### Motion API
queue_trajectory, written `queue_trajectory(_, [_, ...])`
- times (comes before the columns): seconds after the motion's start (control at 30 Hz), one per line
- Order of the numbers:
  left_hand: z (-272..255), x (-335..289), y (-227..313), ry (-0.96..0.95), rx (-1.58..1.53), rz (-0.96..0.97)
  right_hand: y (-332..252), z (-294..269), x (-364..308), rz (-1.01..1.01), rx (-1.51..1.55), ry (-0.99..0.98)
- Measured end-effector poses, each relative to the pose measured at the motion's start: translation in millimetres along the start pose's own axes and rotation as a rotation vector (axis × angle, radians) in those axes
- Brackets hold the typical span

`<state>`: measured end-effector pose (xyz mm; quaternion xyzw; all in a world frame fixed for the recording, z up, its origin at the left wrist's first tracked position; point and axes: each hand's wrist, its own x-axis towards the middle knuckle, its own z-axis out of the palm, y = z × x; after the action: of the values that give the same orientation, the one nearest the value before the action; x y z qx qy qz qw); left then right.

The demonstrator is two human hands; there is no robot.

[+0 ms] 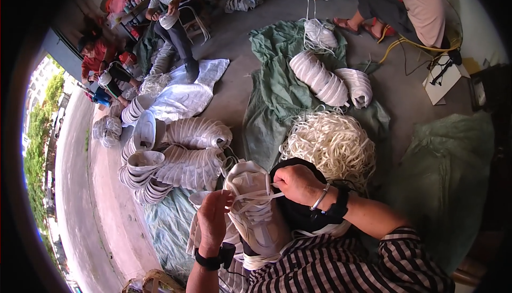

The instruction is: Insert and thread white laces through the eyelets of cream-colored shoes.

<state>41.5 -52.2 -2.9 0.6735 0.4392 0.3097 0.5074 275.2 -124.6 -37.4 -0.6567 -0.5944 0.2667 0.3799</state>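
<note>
A white shoe upper [262,235] rests upright in my lap, its heel opening facing away from me. White laces cross over its tongue, and the flat white shoelace [255,199] stretches between my two hands above the eyelets. My left hand [213,215] is closed at the left side of the upper, fingertips pinching one part of the lace. On the right, my right hand [300,184] pinches another part between thumb and finger. More pale uppers lie partly hidden beneath my left forearm.
A heap of loose white laces [330,146] lies ahead on green sheeting [272,93]. Stacked white uppers [186,167] stand at the left, with more bundles [319,78] farther off. Another person [413,5] sits at the far right; two more people work at the far left.
</note>
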Motion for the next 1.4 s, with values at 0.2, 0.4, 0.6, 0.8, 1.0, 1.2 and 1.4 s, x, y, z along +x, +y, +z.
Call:
queue_trajectory(0.2, [-2, -10, -10, 0.054, -0.121, -0.102, -2, 11, -8, -0.128, -0.168, -0.008])
queue_trajectory(0.4, [-1, -9, -17, 0.099, 0.284, 0.114, -3, 12, -6, -0.147, -0.124, -0.022])
queue_trajectory(0.6, [1, -8, -1, -0.009, 0.263, 0.066, -9, 1, 3, 0.132, 0.153, -0.198])
queue_trajectory(0.8, [5, -7, 0, -0.013, 0.516, 0.309, -12, 10, 0, -0.202, -0.231, -0.126])
queue_trajectory(1.0, [4, -15, -18, -0.005, 0.315, 0.086, -11, 1, -5, -0.127, -0.025, -0.132])
queue_trajectory(1.2, [3, -12, -7, -0.077, -0.016, -0.146, 2, 8, 1, -0.183, 0.131, -0.113])
queue_trajectory(1.4, [4, -10, -10, -0.114, -0.067, -0.188, -25, -16, 15, -0.197, -0.294, -0.369])
